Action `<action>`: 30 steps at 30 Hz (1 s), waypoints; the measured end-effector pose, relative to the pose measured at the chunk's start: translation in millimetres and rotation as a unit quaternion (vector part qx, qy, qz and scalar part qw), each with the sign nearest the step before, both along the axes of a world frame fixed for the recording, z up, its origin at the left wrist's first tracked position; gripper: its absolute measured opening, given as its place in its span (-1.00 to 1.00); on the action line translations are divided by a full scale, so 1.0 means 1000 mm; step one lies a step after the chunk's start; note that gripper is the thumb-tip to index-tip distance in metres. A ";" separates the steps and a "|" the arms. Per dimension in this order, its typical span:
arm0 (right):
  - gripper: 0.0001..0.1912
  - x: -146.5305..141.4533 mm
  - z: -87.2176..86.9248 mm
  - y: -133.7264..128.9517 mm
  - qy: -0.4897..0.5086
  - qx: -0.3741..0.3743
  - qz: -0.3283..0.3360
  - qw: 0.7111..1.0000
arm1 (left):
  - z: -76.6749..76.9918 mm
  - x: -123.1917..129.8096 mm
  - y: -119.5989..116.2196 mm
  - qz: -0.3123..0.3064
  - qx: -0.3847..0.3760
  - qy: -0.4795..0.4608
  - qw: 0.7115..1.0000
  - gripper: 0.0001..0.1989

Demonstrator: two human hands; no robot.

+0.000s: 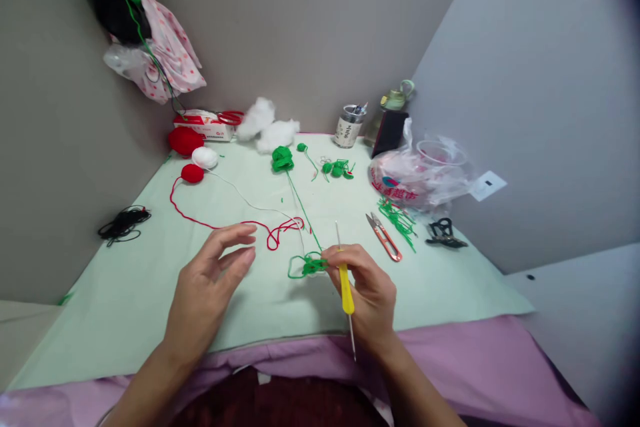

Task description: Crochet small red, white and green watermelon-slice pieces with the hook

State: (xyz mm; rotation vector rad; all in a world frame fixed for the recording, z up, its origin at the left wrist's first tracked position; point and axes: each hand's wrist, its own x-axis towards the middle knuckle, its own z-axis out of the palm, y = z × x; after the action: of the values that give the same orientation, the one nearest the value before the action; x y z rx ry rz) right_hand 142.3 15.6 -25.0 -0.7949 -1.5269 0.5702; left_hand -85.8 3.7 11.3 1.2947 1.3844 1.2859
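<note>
My right hand pinches a small piece of green crochet work between thumb and fingertips. The same hand also holds a crochet hook with a yellow handle and thin metal ends, its upper tip pointing away from me. From the crochet piece a green strand runs up to a green yarn ball. To the left, my left hand hovers over the cloth, fingers curved and apart from the thumb, with nothing in it. Loose red yarn lies just beyond its fingertips.
Red yarn balls and a white ball lie back left, near white stuffing. Orange thread snips, green yarn scraps, a black clip and a plastic bag are on the right. Black yarn lies far left.
</note>
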 end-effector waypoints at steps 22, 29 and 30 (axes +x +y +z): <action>-0.75 0.017 0.017 -0.019 -0.045 -0.039 -0.036 0.998 | -0.009 0.053 0.000 -0.107 -0.124 -0.298 0.940 -0.82; -0.82 0.007 0.025 -0.023 -0.002 -0.067 0.049 0.997 | -0.014 0.050 -0.002 -0.130 -0.105 -0.242 0.956 -0.81; -0.82 0.006 0.025 -0.023 -0.003 -0.068 0.052 0.996 | -0.015 0.049 -0.002 -0.136 -0.105 -0.239 0.956 -0.81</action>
State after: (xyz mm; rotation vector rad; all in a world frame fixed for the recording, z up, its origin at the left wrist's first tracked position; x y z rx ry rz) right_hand 148.3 -7.1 -0.3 -0.8244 -1.5535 0.7559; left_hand -36.3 1.4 -3.5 0.9126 0.9345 1.1316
